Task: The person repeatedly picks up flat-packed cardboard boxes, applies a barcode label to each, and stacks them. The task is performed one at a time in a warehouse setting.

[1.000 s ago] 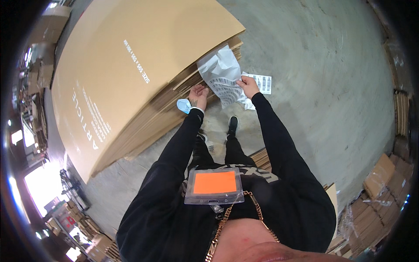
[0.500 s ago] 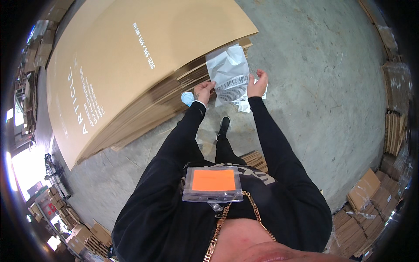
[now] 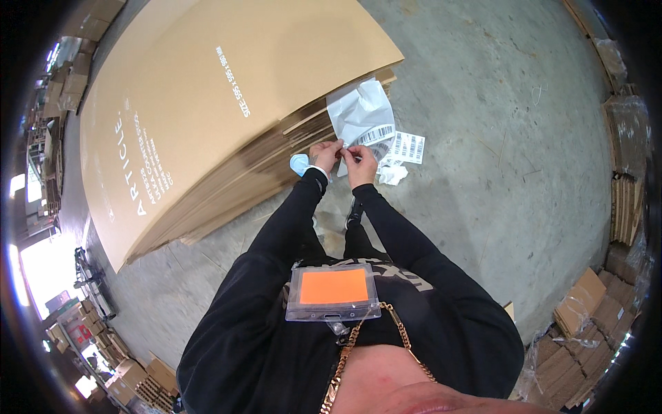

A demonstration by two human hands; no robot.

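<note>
A crumpled white sheet with printed barcodes hangs against the near end of the stack of flat cardboard. My left hand pinches its lower left edge between thumb and fingertips. Close beside it, almost touching, my right hand also has its fingertips pinched together at the sheet's lower part. What lies exactly between the right fingertips is too small to make out. A blue face mask dangles at my left wrist. Past my right hand are a flat white barcode label sheet and a crumpled white scrap.
A large brown printed cardboard sheet tops the stack, its corner jutting out above my hands. Grey concrete floor extends to the right. Piles of folded cartons stand at the lower right, and wrapped cardboard lines the right edge.
My right hand has moved left from the sheet's right side to beside my left hand, its fingers now pinched. The barcode label sheet behind is more exposed.
</note>
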